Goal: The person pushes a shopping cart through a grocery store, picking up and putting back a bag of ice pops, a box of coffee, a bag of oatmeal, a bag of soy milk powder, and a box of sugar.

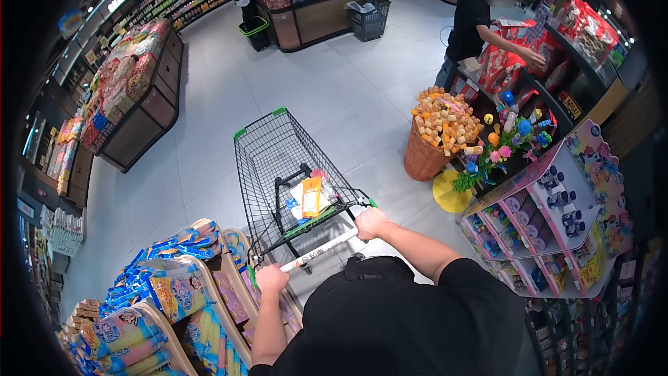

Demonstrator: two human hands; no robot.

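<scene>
My left hand (272,278) is closed around the left end of the white handle bar (320,250) of a shopping cart (268,160). At the bar's right end my right hand (371,223) grips it too. The cart is a dark wire basket with green corner caps, and it stands in front of me. Near the handle, inside the basket, lie an orange packet (311,197) and a white and blue packet (296,202). Something red and clear sits partly hidden beside them.
Shelves of blue snack bags (177,292) stand close on my left. On the right are a wicker basket (426,150) of bread-like pieces and a pink display stand (536,223). A person in black (467,28) reaches toward red bags. Grey floor (209,97) stretches ahead to a counter (306,24).
</scene>
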